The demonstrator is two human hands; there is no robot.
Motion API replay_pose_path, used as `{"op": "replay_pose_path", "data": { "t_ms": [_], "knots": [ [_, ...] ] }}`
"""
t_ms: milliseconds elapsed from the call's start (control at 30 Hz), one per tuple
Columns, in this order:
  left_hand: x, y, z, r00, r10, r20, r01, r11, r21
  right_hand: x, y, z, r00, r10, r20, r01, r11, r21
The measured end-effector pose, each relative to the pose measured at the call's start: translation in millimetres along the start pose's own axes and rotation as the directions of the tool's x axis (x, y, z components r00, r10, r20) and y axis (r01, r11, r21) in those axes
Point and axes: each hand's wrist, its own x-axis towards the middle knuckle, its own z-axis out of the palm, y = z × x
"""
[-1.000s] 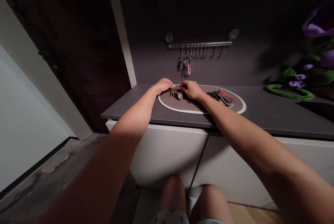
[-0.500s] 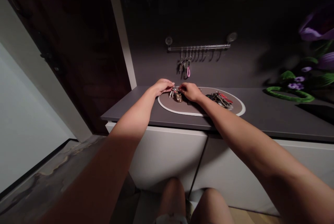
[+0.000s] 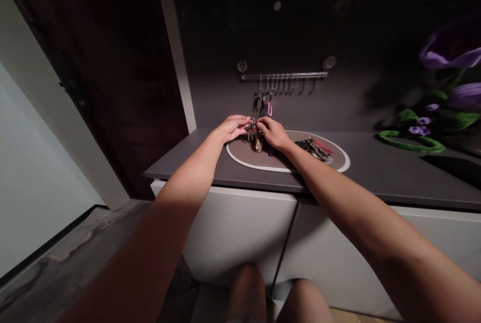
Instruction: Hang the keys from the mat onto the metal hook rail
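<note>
Over the brown oval mat [image 3: 263,163], a bunch of keys [image 3: 251,132] on a metal ring is held up between my two hands. My left hand [image 3: 233,128] pinches it from the left. From the other side, my right hand [image 3: 273,132] grips the ring with its fingertips. A small brown-gold charm [image 3: 258,143] dangles below the ring. Right of my right wrist lies a pile of keys and cords [image 3: 315,148] with red tags. Part of a dark thing on the mat shows under my right hand, too hidden to name.
A clear rail with hooks [image 3: 285,76] is fixed to the wall, with several keys [image 3: 265,100] and a pink loop hanging at its left. A green ring [image 3: 411,142] and purple flowers [image 3: 469,96] stand at right. White cabinet doors [image 3: 240,227] are below; a dark door [image 3: 124,87] is left.
The key bunch has been lifted and its ring now shows between my hands, with the charm hanging lower. My head view has tilted up slightly.
</note>
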Motion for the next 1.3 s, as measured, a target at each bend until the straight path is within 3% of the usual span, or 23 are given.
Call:
{"op": "replay_pose_path", "data": {
  "t_ms": [267, 533, 767, 1100, 1300],
  "knots": [
    [1, 0, 1.8, 0.998, 0.040, 0.044, -0.040, 0.999, -0.019, 3, 2, 2, 0.999, 0.010, -0.038, 0.000, 0.967, 0.257],
    [1, -1, 2.1, 0.995, 0.066, 0.080, -0.063, 0.997, -0.036, 4, 1, 2, 0.997, 0.073, -0.001, -0.061, 0.830, 0.554],
    [1, -2, 6.3, 0.992, 0.084, 0.092, -0.081, 0.996, -0.029, 4, 2, 0, 0.995, 0.098, -0.004, -0.076, 0.791, 0.608],
    [4, -6, 12.7, 0.996, 0.086, 0.011, -0.085, 0.996, -0.039, 4, 3, -8, 0.981, 0.189, -0.040, -0.107, 0.701, 0.705],
    [2, -11, 17.5, 0.992, 0.116, -0.047, -0.108, 0.983, 0.147, 12, 2, -22, 0.940, 0.334, -0.072, -0.157, 0.610, 0.777]
  ]
}}
